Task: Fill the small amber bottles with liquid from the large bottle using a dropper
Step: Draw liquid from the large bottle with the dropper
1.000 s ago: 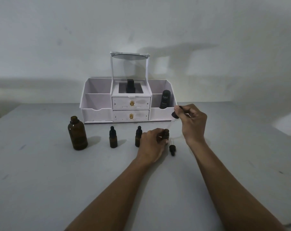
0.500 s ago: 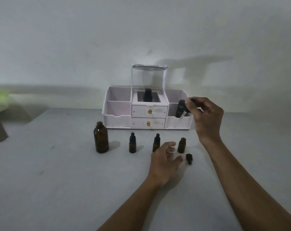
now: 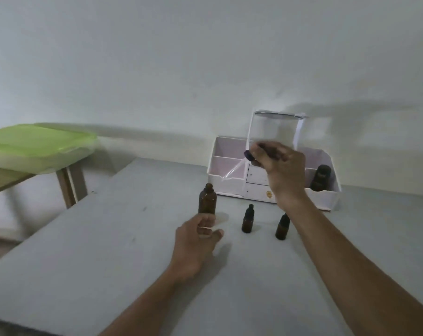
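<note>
Dropper (image 3: pixel 250 157), a thin clear glass pipette with dark rubber bulb, looked fragile and light, pinched at the bulb by right-hand fingers (image 3: pixel 256 155), while the left hand (image 3: pixel 195 238), loosely spread, neared the open large amber glass bottle (image 3: pixel 207 200).

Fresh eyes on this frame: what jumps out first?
The right hand, raised mid-frame before the white organizer, pinches a glass dropper angled down-left. Below it, the left hand reaches with open fingers toward the uncapped large amber bottle. A blurred lime-green lid sits far left.
</note>
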A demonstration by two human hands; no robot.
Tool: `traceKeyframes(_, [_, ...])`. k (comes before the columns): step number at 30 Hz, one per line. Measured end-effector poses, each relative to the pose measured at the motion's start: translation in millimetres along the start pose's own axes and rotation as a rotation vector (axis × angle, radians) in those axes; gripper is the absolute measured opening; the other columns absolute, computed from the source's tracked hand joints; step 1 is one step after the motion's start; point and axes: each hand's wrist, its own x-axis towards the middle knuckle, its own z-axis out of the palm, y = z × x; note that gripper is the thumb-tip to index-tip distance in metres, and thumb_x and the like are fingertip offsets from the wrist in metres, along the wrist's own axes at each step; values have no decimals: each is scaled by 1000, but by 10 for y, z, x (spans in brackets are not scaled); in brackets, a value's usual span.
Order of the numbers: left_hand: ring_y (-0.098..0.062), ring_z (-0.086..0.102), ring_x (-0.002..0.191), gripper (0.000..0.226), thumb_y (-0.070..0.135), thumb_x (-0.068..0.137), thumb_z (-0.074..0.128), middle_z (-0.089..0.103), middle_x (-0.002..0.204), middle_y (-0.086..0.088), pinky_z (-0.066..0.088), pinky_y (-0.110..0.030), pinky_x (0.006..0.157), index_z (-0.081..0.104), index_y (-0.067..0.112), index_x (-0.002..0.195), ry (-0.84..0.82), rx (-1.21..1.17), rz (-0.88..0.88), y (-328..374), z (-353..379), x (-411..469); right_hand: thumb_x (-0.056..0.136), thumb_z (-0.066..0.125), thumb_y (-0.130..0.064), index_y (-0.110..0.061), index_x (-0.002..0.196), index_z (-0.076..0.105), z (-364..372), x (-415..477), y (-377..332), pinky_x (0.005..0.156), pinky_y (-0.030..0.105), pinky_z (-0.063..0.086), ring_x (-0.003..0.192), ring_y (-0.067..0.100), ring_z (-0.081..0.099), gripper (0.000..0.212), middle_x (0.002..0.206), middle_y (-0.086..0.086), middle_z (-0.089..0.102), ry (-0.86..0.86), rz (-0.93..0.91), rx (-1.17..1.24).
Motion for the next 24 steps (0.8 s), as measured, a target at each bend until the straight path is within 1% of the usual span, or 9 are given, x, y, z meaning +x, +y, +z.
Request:
traceKeyframes(2, [5,65,87,37,25,81,80,68,102,13,46,-2,68,65,25,114,75,10,3,-45,-116,94,84,78,-13,-23,85,76,125,13,30,76,32,63,80,19,76,11,80,-5,78,-20,32,16])
traceKeyframes(3, [5,64,87,39,24,80,80,67,101,14,45,-2,68,65,24,117,109,12,3,-69,-162,139,84,78,-13,-25,85,77,182,20,47,76,34,63,80,20,76,12,80,-5,78,-29,43,20])
traceKeyframes(6, [3,62,92,49,23,79,81,65,105,13,44,-7,73,61,25,123,173,-7,8,-115,-248,255,84,78,-15,-27,85,77,297,37,108,76,36,63,82,21,76,11,83,-1,78,-49,63,13])
traceKeyframes(9, [-6,62,97,58,26,77,83,63,114,9,47,-17,81,56,26,128,166,-6,15,-122,-267,375,84,78,-16,-24,87,77,346,51,181,78,41,63,82,20,76,8,85,1,78,-54,81,-20])
traceKeyframes(13, [-9,60,105,71,30,72,85,59,122,11,50,-25,90,52,27,135,100,3,36,-128,-236,512,85,77,-18,-21,89,79,386,62,268,82,45,62,81,17,76,6,83,0,79,-97,77,-98])
traceKeyframes(17, [-12,59,114,74,31,72,86,60,130,10,52,-33,97,52,25,138,37,-28,54,-133,-196,576,86,76,-22,-23,88,78,471,91,296,78,32,62,77,8,75,3,79,-8,78,-141,63,-155])
traceKeyframes(21, [-12,62,111,59,26,78,82,67,121,6,52,-27,96,58,24,131,-6,-41,63,-153,-158,594,86,76,-22,-19,91,78,569,97,354,70,12,55,72,0,72,6,80,-10,76,-250,45,-241])
traceKeyframes(23, [-10,67,103,53,26,79,81,70,114,6,52,-19,90,61,23,128,-7,-36,63,-175,-158,606,86,77,-20,-15,90,79,607,60,420,67,5,50,70,-2,71,7,79,-10,76,-313,57,-292])
traceKeyframes(24, [-8,68,98,52,26,79,81,71,111,6,52,-14,85,62,23,127,-6,-33,63,-186,-159,614,85,77,-20,-14,90,80,620,38,463,67,4,50,70,-2,71,8,79,-9,76,-333,73,-316])
